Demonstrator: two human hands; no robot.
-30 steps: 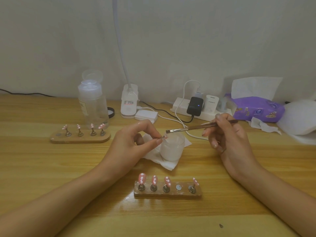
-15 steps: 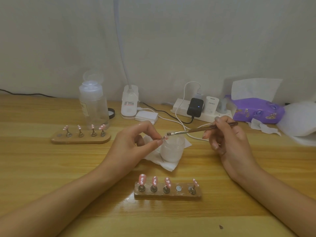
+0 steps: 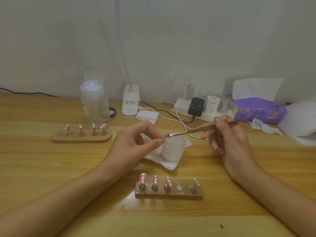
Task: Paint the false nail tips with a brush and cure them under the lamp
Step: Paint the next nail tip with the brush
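Standing nearest: a wooden holder point(image 3: 171, 194) on the table point(image 3: 51, 168), carrying four pink dotted nail tips point(image 3: 143, 178) upright on small metal stands; its fourth spot shows only a bare round disc point(image 3: 179, 187).
Left hand point(image 3: 135, 144): thumb and forefinger pinch a single nail tip point(image 3: 165, 136), held above the near rim of the jar; the other fingers curl loosely behind.
Right hand point(image 3: 229, 142): fingers curl round the handle of the brush point(image 3: 196, 131), which slants down to the left so that its bristles meet the pinched tip.
Jar point(image 3: 172, 149): frosted white, upright on a crumpled white tissue point(image 3: 169, 165), between the two hands and under the brush's tip.
Second holder point(image 3: 82, 139): to the left and farther back, with four more pink tips on stands.
Bottle point(image 3: 94, 106): clear plastic, just behind that holder, its cap flipped up.
Lamp point(image 3: 130, 105): white base near the wall, right of the bottle; its neck rises out of view.
Back right: a white power strip point(image 3: 210, 115) with plugs in it, then a purple tissue pack point(image 3: 258, 110).
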